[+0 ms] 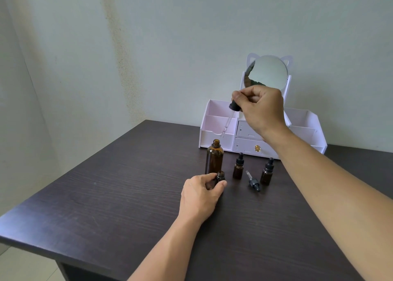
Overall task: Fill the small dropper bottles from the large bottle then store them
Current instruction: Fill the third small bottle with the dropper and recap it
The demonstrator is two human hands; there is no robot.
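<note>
From the head camera, the right hand [260, 108] is raised above the tabletop [106, 195] near its far edge, fingers pinched closed on the black bulb and collar of the large dropper [230, 115]. The clear glass pipette slants down and to the left, its tip just above the open neck of the large bottle [214, 158]. Whether the pipette holds liquid is too faint to tell.

The left hand [201, 193] rests on the tabletop, thumb and fingers closed around an uncapped small bottle [220, 177] that stands just in front of the large one. Two capped small bottles [238, 167] [267, 172] stand to the right, with a loose small dropper cap [253, 180] lying on its side between them. The white organiser [219, 129] with its cat-eared mirror [268, 72] sits against the wall at the far edge.

The step appears to be carrying liquid from the large bottle to the held small one. To do it well, keep steady pressure on the bulb, hold the pipette near vertical, and bring the tip centred over the small neck before squeezing. The left hand should pin the small bottle upright, since it would tip easily.
</note>
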